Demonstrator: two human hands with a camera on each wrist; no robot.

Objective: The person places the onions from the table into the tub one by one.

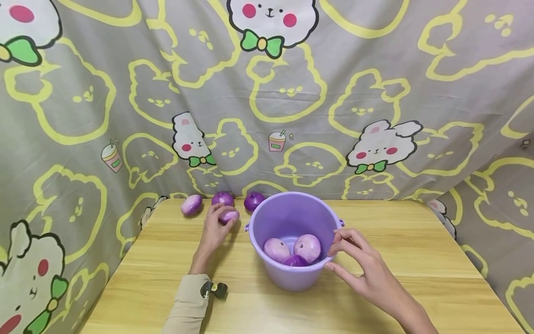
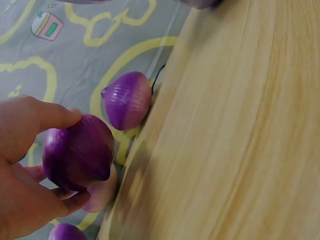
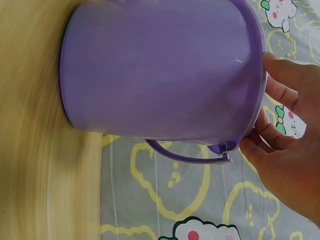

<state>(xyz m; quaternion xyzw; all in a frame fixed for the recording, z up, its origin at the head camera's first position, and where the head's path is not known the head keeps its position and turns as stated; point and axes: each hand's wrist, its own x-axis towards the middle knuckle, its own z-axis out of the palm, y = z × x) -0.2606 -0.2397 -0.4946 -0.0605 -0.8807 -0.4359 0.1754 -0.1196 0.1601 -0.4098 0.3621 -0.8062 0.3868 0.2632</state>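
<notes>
A purple onion is gripped between the thumb and fingers of my left hand, close to the table in the head view. Around that hand, near the table's back edge, lie a pale onion and two darker ones, one onion just behind the hand and another onion beside the bucket. My right hand pinches the rim of the upright purple bucket, thumb on the near side. Inside the bucket rest two pale onions and a dark onion, partly hidden by the rim.
The wooden table ends at the back against a grey patterned curtain. The bucket's handle hangs down its far side in the right wrist view. A small black device is at the left wrist.
</notes>
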